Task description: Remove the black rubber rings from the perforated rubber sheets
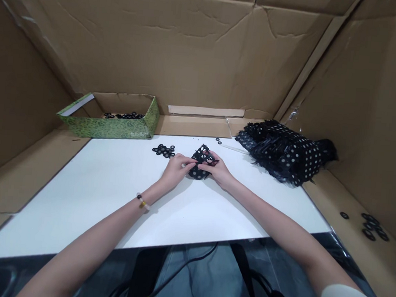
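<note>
Above the white table, both hands meet at a small piece of black fabric with white dots (pixel 199 172). Its upper part looks full of holes, and its edge is frayed. My left hand (pixel 176 169), with a bead bracelet on the wrist, is closed in a pinch at the fabric's left side. From the right, my right hand (pixel 221 172) grips the same fabric between thumb and fingers. Whether a small ring is also between the fingers I cannot make out. Just left of the hands lies a loose pile of black rings (pixel 163 151).
A green patterned box (pixel 117 128) at the back left holds more black rings. At the back right lies a heap of dotted black fabric (pixel 286 155). Two rings (pixel 218 141) lie behind the hands. Several rings (pixel 373 226) rest on cardboard at right. Cardboard walls (pixel 198 52) surround the table (pixel 113 178).
</note>
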The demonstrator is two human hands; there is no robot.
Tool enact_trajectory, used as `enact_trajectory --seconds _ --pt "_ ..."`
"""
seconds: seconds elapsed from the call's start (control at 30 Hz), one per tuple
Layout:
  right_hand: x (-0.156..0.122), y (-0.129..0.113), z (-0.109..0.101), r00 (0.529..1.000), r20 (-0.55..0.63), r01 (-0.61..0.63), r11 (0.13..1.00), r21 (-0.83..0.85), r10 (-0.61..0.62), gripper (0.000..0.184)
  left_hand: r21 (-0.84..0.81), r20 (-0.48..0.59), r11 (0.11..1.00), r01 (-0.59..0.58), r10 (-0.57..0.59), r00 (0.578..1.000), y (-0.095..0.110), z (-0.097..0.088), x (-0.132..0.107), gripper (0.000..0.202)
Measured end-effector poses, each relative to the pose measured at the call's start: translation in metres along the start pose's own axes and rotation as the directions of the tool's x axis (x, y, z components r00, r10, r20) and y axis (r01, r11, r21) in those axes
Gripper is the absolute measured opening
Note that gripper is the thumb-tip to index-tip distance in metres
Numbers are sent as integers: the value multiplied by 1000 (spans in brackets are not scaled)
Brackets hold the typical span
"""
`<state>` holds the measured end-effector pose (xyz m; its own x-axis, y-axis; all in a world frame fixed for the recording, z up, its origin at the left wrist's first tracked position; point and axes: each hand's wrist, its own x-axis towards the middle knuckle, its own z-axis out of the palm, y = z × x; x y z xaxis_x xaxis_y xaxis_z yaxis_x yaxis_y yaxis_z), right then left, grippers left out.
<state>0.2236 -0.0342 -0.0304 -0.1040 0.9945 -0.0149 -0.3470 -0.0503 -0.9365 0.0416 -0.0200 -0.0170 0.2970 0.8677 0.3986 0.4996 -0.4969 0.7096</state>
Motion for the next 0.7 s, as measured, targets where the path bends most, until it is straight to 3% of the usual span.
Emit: enact_trajectory --seconds 0.13,0.2,0.27,0.3,0.4,0.5,0.6,0.7 --pt "3 0 -4 999 -45 -12 999 -35 11 69 -170 -108 972 162 -182 977 -18 -10 12 21" --pt "4 -1 -6 998 -59 -11 999 -50 8 68 -194 -266 959 208 -255 930 -33 -24 20 25" --pt "3 -3 -8 998 -67 -23 999 -39 20 66 -65 -426 977 204 -212 880 -48 -42 25 25" --pt "3 -3 -9 997 -70 -31 999 -28 29 65 55 -449 979 194 -150 881 -55 -50 27 25" --pt "1 -5 -8 996 -73 -53 999 -10 52 63 369 -366 915 163 -19 931 -71 -66 28 20" --pt "2 -4 -7 996 -79 -47 999 -17 45 61 479 -262 865 148 -20 965 -72 -65 25 19" --pt "5 1 -9 991 -130 -20 999 -49 14 58 483 -237 874 52 73 969 -53 -54 21 24" --pt "8 5 -10 981 -196 -15 997 -77 0 54 425 -84 891 -158 212 974 -22 -36 12 26"
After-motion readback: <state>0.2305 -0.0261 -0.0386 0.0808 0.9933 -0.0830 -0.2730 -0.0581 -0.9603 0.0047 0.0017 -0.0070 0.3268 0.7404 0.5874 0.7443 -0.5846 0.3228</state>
